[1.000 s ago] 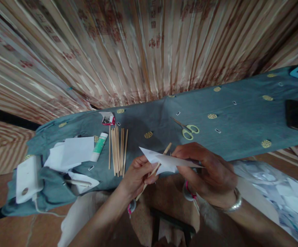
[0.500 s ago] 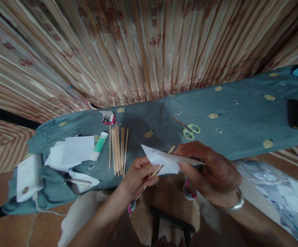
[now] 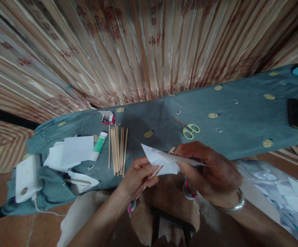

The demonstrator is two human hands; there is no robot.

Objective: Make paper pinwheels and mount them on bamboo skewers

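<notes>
In the head view, a wooden stick [image 3: 155, 172] is clamped between the thumb and fingers of the left hand [image 3: 138, 173], above the counter's [image 3: 238, 127] near edge. A folded white paper [image 3: 161, 160] is set against the stick and gripped by the right hand [image 3: 210, 166]. Scissors [image 3: 188, 130] are placed beyond, between the near and far edges. Loose sticks [image 3: 116, 151] are laid toward the left end.

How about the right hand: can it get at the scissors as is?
Probably yes: the scissors lie just beyond the right hand with nothing visible in between, though it is occupied holding the white paper.
</notes>
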